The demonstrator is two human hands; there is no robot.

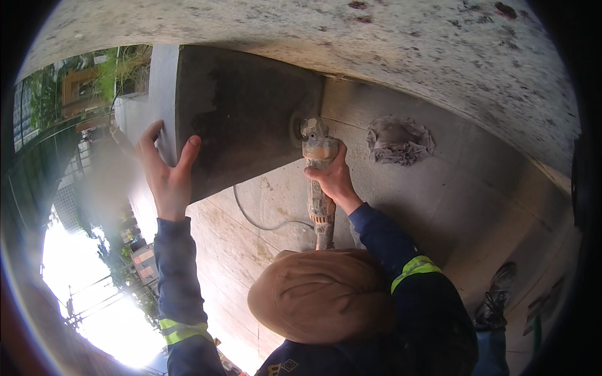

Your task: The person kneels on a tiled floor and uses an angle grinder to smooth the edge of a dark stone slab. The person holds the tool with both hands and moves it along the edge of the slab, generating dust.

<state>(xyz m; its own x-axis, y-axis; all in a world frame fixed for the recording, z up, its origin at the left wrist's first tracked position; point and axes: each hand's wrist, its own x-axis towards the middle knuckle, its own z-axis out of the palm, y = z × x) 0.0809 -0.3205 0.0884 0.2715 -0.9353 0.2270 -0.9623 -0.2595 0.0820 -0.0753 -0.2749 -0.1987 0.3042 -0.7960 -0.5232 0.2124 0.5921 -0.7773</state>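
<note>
My left hand (168, 175) grips the near vertical edge of a dark grey block (241, 106), thumb on its dark face and fingers curled over the pale side. My right hand (337, 178) is closed round the body of a dusty angle grinder (320, 147), just below its head. The grinder's disc is at the right part of the block's dark face; whether it touches cannot be told. A cord (257, 225) loops beside the grinder.
A speckled pale stone surface (401, 44) spans the top. A crumpled grey cloth or bag (399, 138) lies right of the grinder on grey slabs (464, 200). A boot (498, 294) shows lower right. A brown hood or cap (320, 294) fills lower middle. Greenery, fencing and haze are left.
</note>
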